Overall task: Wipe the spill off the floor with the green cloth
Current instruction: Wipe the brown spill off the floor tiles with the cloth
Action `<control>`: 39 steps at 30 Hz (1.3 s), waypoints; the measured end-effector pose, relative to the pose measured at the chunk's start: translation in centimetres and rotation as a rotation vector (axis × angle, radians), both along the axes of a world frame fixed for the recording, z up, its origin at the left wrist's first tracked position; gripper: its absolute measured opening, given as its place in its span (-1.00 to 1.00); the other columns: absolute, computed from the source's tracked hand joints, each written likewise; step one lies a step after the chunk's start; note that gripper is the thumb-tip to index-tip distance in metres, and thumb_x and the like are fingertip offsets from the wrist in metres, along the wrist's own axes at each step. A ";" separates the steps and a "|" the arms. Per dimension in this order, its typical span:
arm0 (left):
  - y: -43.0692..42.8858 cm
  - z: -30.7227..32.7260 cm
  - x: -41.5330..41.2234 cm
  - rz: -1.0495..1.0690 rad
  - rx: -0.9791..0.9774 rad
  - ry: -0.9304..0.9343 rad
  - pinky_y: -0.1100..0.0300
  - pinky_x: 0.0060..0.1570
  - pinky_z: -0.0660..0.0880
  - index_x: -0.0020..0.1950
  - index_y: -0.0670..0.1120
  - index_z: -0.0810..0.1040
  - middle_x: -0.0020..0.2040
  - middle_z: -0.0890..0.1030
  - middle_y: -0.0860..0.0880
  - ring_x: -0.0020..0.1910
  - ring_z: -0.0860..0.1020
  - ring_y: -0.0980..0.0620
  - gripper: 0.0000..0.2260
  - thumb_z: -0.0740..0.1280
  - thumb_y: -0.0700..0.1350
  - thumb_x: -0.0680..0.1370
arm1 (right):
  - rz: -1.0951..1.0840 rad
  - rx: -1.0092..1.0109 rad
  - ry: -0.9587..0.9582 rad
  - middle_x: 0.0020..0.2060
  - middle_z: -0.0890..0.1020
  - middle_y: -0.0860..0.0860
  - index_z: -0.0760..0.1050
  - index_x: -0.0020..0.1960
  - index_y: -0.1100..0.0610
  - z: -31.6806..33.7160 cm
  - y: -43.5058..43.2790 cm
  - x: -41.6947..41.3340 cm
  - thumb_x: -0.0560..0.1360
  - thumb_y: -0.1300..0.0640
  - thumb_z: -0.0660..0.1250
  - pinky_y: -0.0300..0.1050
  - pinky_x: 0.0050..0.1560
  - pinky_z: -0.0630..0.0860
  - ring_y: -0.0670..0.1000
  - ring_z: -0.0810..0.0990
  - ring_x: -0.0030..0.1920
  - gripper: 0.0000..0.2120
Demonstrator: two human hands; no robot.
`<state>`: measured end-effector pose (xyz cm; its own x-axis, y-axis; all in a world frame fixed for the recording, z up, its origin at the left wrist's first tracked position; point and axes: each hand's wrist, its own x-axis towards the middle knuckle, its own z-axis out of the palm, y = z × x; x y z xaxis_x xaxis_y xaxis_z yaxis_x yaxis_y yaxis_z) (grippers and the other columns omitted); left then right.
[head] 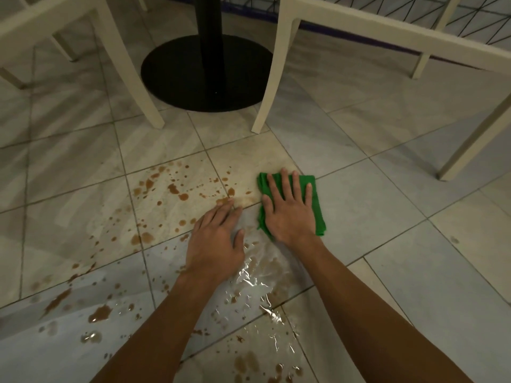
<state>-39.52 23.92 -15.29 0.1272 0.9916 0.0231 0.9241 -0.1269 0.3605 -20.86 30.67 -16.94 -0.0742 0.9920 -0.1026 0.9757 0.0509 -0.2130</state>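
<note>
Now, near puddle: a glossy wet pool tinged brown (257, 286) lies between the forearms at 6 o'clock of the view, and it looks unwiped.
Lower-left splashes: brown blots (99, 313) sit at 8 o'clock, well apart from the cloth, and are yet to be wiped.
Left hand: the left hand (218, 239) lies flat on the floor (387, 217), fingers straight and close together, holding nothing.
Right hand: the right hand (290, 211) is palm down with fingers spread wide, pressing on the cloth without curling round it.
Green cloth: the green cloth (316, 205) lies folded flat on the tile, just beside the left hand at its 3 o'clock, on the spill's right fringe.
Pale smear: a faint patch (246, 200) at 9 o'clock of the cloth looks half-wiped.
Far drops: brown spots (174, 189) scatter at 10 o'clock of the cloth, all unwiped.
Progress: barely begun, in my judgement; nearly the whole spill remains.
Beyond: a black table base (207, 73) stands at 12 o'clock, with a chair leg (262, 114) near it.
</note>
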 end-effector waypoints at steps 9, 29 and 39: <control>-0.1 -0.4 -0.3 0.020 0.001 0.039 0.02 0.57 0.02 0.64 0.05 0.25 0.67 0.18 0.05 0.63 0.13 0.04 -0.46 0.11 0.13 0.66 | -0.046 -0.001 -0.006 0.73 -0.30 0.01 -0.24 0.74 -0.17 -0.3 -1.1 2.4 0.71 -0.28 -0.35 0.26 0.70 -0.33 0.09 -0.41 0.71 -0.37; -0.7 -0.5 -1.3 0.020 -0.018 -0.024 -0.09 0.58 0.18 0.64 0.05 0.27 0.64 0.24 0.07 0.62 0.18 0.06 -0.45 0.17 0.13 0.64 | -0.037 -0.035 0.008 0.73 -0.31 0.06 -0.26 0.76 -0.11 0.1 1.1 -2.1 0.76 -0.24 -0.27 0.34 0.68 -0.34 0.16 -0.39 0.71 -0.39; -0.5 -0.4 -1.7 0.006 -0.005 -0.057 -0.11 0.56 0.22 0.62 0.01 0.31 0.63 0.27 0.05 0.60 0.22 0.03 -0.41 0.14 0.12 0.59 | -0.094 -0.018 -0.021 0.73 -0.30 0.04 -0.25 0.75 -0.15 -0.1 0.3 0.5 0.76 -0.25 -0.28 0.32 0.70 -0.30 0.14 -0.39 0.71 -0.41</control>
